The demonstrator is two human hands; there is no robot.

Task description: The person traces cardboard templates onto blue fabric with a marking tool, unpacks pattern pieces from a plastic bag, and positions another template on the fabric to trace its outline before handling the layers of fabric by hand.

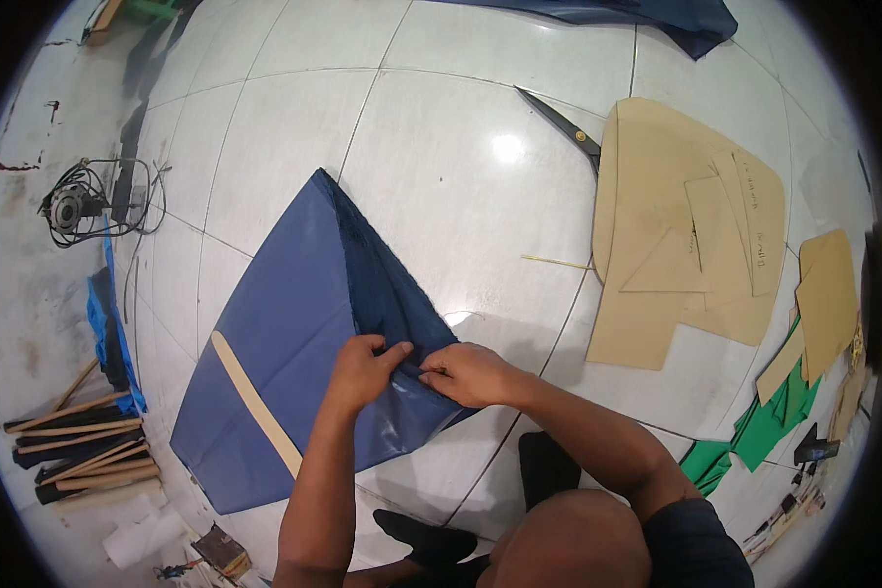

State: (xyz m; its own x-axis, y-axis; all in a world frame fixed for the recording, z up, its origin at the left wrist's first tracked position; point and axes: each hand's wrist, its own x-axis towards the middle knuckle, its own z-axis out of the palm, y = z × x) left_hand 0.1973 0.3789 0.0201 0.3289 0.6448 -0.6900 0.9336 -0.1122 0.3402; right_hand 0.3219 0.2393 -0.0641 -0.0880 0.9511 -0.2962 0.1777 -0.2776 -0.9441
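Note:
A large sheet of blue fabric (274, 284) with a sheen lies folded on the tiled floor, its darker underside (374, 265) showing along the right-hand fold. My left hand (367, 370) pinches the fabric near its right edge, thumb and fingers closed. Just to its right, my right hand (467, 374) grips the same edge between thumb and fingertips. The cloth puckers between the two hands. A narrow cream strip (255, 404) lies across the lower left of the fabric, its lower end meeting my left forearm.
Brown paper patterns (647, 323) lie at the right, with black-handled scissors (563, 122) partly under them. Green cloth pieces (779, 421) are at the far right. Rolled material (88, 446) and a coiled cable (73, 211) lie at the left. More blue fabric (637, 12) is at the top.

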